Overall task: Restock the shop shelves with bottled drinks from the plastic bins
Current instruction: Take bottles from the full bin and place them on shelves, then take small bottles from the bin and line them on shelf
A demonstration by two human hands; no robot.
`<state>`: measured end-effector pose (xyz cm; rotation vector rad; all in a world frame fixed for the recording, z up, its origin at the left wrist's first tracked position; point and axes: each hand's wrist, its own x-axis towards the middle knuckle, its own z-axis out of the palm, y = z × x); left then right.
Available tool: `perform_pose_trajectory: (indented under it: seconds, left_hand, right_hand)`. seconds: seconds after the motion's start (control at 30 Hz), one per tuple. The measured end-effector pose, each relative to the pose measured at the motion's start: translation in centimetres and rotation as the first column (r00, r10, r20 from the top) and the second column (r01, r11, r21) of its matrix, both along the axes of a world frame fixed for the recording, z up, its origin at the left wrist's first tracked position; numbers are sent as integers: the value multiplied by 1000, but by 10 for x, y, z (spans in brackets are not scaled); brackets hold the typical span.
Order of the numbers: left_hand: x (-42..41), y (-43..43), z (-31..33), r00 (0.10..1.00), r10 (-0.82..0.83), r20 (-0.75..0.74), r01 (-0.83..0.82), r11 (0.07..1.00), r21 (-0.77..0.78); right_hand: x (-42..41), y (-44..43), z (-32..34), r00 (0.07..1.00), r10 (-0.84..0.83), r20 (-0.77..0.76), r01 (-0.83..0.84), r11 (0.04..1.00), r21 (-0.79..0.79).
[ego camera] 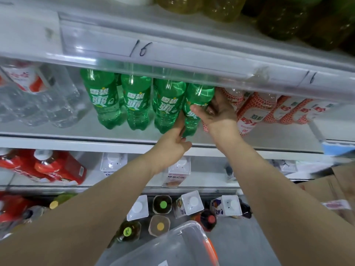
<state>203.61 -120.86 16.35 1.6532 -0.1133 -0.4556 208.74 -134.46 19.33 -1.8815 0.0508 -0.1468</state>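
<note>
A row of green soda bottles stands on the middle shelf (107,136). The rightmost green bottle (198,96) is held by both hands. My right hand (217,110) wraps its upper body from the right, thumb across the label. My left hand (176,143) grips its lower part from below, near the shelf's front edge. Three other green bottles (134,104) stand to its left. A clear plastic bin (169,246) with an orange handle sits on the floor under my arms.
Red-and-white patterned bottles (251,112) stand right of the green row, clear water bottles (38,106) to the left. A price rail marked 16 (140,48) overhangs the shelf. Below are red bottles (57,166), white cartons (190,205) and capped bottles; cardboard boxes (330,187) lie right.
</note>
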Motion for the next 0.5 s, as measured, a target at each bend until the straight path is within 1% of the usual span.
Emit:
perform_pose_trajectory:
  seconds: [0.2, 0.3, 0.4, 0.5]
  left_hand:
    - [2, -2, 2, 1000, 2, -7, -2, 1000, 20]
    - [-6, 1, 5, 999, 50, -14, -50, 998, 27]
    - [-19, 8, 7, 996, 94, -2, -94, 994, 58]
    - [-35, 18, 7, 994, 107, 12, -108, 991, 74]
  right_hand:
    - [1, 5, -5, 1000, -21, -8, 20, 998, -60]
    - [-9, 3, -7, 998, -11, -66, 4, 994, -109]
    - [-29, -3, -8, 990, 28, -135, -40, 996, -81]
    - [-60, -4, -8, 986, 26, -163, -49, 989, -142]
